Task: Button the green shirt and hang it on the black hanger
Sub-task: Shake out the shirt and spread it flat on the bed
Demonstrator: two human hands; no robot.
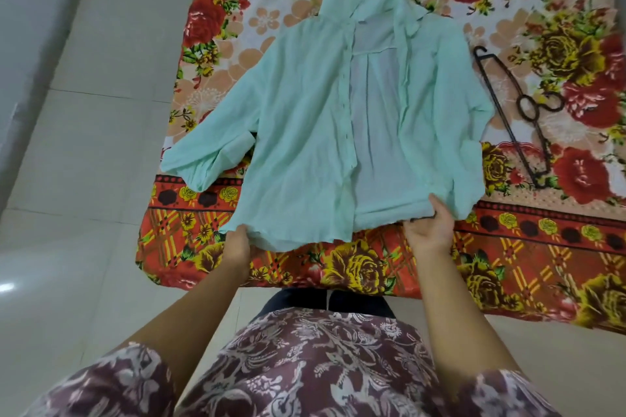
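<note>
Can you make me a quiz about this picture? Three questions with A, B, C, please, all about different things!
1. Where is the black hanger?
A) on the floor
B) on the flowery bedspread, right of the green shirt
C) inside the shirt

2. How many hands hold the shirt's bottom hem?
A) none
B) one
C) two

3. The shirt's front is:
A) open
B) buttoned to the collar
C) tied in a knot

Answers:
1 B, the hanger lies on the bedspread beside the shirt.
2 C, the left hand and the right hand each grip the hem.
3 A, the front edges lie apart and the inside of the back shows between them.
</note>
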